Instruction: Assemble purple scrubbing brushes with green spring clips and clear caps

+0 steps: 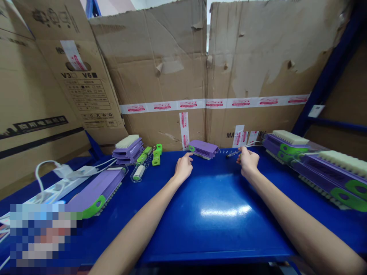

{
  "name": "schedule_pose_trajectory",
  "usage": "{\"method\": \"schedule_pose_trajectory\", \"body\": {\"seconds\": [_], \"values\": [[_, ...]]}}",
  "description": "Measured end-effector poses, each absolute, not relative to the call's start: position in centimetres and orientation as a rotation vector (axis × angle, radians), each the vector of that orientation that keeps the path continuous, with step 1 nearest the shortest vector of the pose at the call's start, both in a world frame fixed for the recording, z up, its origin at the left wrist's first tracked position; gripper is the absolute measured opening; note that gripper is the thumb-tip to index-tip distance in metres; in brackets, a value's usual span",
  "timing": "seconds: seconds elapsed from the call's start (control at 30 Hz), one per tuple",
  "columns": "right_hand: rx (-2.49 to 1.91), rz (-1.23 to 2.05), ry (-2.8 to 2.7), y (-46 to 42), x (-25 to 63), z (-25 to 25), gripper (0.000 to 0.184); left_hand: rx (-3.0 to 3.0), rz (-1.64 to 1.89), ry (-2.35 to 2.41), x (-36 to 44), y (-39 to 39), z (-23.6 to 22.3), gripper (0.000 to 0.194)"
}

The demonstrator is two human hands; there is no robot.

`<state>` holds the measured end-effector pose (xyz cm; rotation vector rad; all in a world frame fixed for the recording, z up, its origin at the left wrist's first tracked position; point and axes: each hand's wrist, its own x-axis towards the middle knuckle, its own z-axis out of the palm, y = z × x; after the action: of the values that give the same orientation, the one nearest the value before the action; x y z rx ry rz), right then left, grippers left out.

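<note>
My left hand (pixel 182 167) reaches to the near end of a purple brush body (pixel 203 148) with a green end piece, lying at the back of the blue table (pixel 218 214); its fingertips touch that end, fingers curled. My right hand (pixel 247 160) is closed in a pinch on a thin screwdriver (pixel 233 154) that points left toward the brush. Several small screws (pixel 222 151) lie between brush and screwdriver.
Finished purple brushes with green handles (pixel 315 164) lie stacked at the right. At the left are a brush stack (pixel 128 149), green clips (pixel 156 154), a bagged brush (pixel 97 189) and a white power strip (pixel 54 187). Cardboard walls (pixel 200 76) close the back.
</note>
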<state>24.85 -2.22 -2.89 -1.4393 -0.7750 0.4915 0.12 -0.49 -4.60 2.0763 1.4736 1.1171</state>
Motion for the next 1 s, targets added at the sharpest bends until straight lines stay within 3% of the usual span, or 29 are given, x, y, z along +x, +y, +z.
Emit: {"method": "schedule_pose_trajectory", "body": {"seconds": [0.33,0.43,0.73,1.0], "values": [[-1.357,0.783,-0.838,-3.5,22.1,-2.9,0.028,2.465,0.701,1.793,1.9,1.5,-1.8,0.073],[-1.299,0.892,-0.816,-3.7,21.9,-2.7,0.027,2.684,0.571,1.736,2.8,1.5,-1.6,0.069],[-1.246,0.931,-0.893,-3.6,21.4,-2.9,0.023,2.996,0.649,1.516,2.1,-0.6,-2.0,0.044],[-1.292,0.891,-1.236,-3.7,21.4,-3.0,0.030,3.044,0.638,1.667,2.7,-1.3,-1.3,0.075]]}}
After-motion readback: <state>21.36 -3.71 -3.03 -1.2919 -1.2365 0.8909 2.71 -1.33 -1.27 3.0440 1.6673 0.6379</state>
